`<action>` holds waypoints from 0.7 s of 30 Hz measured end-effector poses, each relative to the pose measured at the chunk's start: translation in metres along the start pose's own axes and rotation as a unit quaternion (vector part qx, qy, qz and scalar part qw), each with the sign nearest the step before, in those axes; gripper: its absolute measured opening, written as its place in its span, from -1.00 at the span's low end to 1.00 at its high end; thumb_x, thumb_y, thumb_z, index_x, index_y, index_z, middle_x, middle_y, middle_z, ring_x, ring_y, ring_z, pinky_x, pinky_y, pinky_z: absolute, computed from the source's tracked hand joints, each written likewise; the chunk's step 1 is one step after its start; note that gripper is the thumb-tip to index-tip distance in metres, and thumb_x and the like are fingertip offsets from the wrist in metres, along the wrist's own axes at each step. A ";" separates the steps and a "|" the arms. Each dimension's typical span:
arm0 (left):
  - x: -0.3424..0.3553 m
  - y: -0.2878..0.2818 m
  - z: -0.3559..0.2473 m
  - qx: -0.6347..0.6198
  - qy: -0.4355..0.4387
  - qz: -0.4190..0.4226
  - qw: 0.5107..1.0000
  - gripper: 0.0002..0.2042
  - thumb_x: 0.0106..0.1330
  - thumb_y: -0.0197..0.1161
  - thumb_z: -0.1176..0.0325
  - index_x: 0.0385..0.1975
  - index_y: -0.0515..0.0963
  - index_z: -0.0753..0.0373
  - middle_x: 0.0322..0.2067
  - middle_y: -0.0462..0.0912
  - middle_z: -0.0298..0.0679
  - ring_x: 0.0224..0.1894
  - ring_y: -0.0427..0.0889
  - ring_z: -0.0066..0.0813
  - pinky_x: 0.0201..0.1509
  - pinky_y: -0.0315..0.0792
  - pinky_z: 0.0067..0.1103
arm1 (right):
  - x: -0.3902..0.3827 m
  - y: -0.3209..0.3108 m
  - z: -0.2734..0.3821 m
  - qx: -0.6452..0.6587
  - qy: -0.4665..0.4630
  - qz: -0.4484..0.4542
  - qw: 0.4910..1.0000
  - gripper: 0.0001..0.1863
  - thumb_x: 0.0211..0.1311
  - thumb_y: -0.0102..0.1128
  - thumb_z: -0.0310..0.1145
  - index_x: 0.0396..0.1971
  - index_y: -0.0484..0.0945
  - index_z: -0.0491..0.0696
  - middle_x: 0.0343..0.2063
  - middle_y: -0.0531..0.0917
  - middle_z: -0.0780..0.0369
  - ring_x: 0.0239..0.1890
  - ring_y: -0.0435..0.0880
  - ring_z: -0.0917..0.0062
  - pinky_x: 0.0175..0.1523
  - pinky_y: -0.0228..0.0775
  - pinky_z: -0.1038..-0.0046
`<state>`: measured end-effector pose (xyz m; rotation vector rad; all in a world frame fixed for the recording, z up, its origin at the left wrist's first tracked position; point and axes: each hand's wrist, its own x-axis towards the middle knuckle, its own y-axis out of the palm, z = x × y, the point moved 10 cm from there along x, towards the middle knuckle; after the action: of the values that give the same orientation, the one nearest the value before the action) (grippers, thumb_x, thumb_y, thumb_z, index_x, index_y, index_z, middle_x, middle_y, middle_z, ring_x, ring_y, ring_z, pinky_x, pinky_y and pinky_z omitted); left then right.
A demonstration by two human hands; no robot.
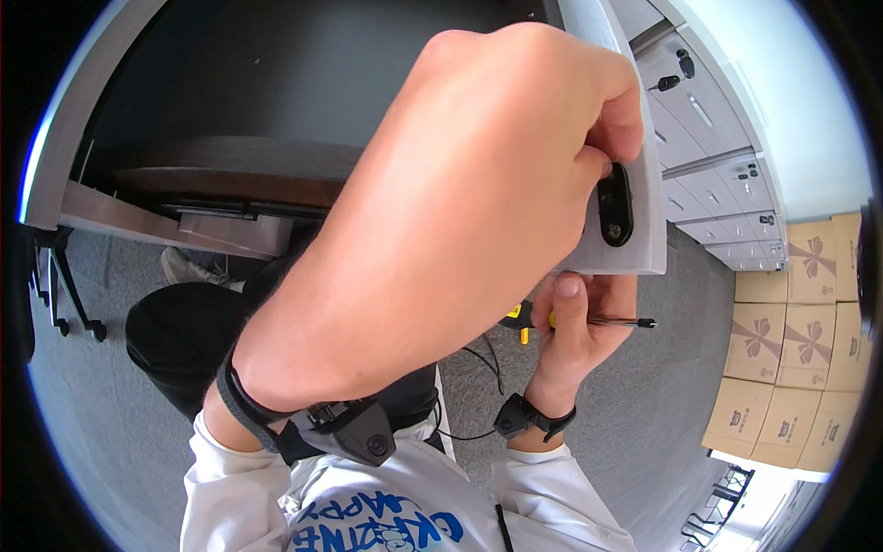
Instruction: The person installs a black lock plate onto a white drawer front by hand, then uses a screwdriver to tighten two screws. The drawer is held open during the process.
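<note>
My left hand [543,110] reaches across to the right end of a grey drawer front [648,207]. Its thumb and forefinger are pinched together at the upper end of a black oblong plate [615,212], which lies against the panel. A screw shows at the plate's lower end; whatever the fingertips hold is hidden. Just below the panel's edge, my right hand [584,322] is closed around a screwdriver [618,322]. Its black and yellow handle shows left of the thumb, and the shaft points right, ending in a dark tip.
The open drawer's dark interior [248,83] lies at upper left. Grey cabinets [708,120] with keys in their locks line the right side, near stacked cardboard boxes [782,345]. Black cables [492,368] hang between my arms over grey carpet [662,405]. Chair legs [64,285] stand at far left.
</note>
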<state>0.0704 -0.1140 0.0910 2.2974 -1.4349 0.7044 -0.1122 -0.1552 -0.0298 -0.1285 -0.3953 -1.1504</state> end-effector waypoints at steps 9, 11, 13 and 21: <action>0.002 0.002 0.004 0.074 -0.096 0.057 0.991 -0.88 0.23 0.33 0.64 -0.25 0.65 0.39 -0.35 0.72 -0.23 -0.24 0.74 -0.49 -0.05 0.61 -0.60 | -0.001 -0.002 -0.006 -0.015 0.020 -0.006 1.000 -0.45 0.23 0.35 -0.60 0.20 0.34 -0.24 -0.13 0.61 0.20 -0.19 0.60 0.66 -0.09 0.48 0.59; 0.002 0.003 0.005 0.068 -0.093 0.059 0.992 -0.87 0.24 0.33 0.63 -0.24 0.65 0.39 -0.34 0.72 -0.22 -0.23 0.74 -0.48 -0.04 0.61 -0.60 | 0.000 -0.001 -0.005 -0.013 0.019 0.002 1.000 -0.46 0.23 0.35 -0.61 0.18 0.35 -0.23 -0.15 0.61 0.21 -0.19 0.60 0.67 -0.09 0.48 0.60; 0.001 0.004 0.007 0.066 -0.094 0.063 0.991 -0.87 0.25 0.32 0.63 -0.22 0.65 0.38 -0.32 0.72 -0.21 -0.22 0.74 -0.47 -0.03 0.60 -0.60 | 0.001 0.000 -0.004 -0.004 0.011 0.005 1.000 -0.46 0.23 0.35 -0.62 0.17 0.36 -0.22 -0.16 0.61 0.22 -0.20 0.59 0.68 -0.12 0.48 0.61; 0.004 0.008 0.010 0.047 -0.085 0.074 0.992 -0.83 0.28 0.31 0.60 -0.15 0.64 0.38 -0.25 0.71 -0.16 -0.17 0.73 -0.42 0.03 0.58 -0.59 | 0.002 0.005 0.002 -0.008 0.001 0.018 1.000 -0.46 0.21 0.34 -0.67 0.18 0.35 -0.22 -0.18 0.61 0.24 -0.25 0.58 0.71 -0.20 0.46 0.65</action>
<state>0.0670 -0.1257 0.0850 2.3912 -1.6980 0.6423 -0.1074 -0.1545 -0.0263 -0.1474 -0.3803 -1.1190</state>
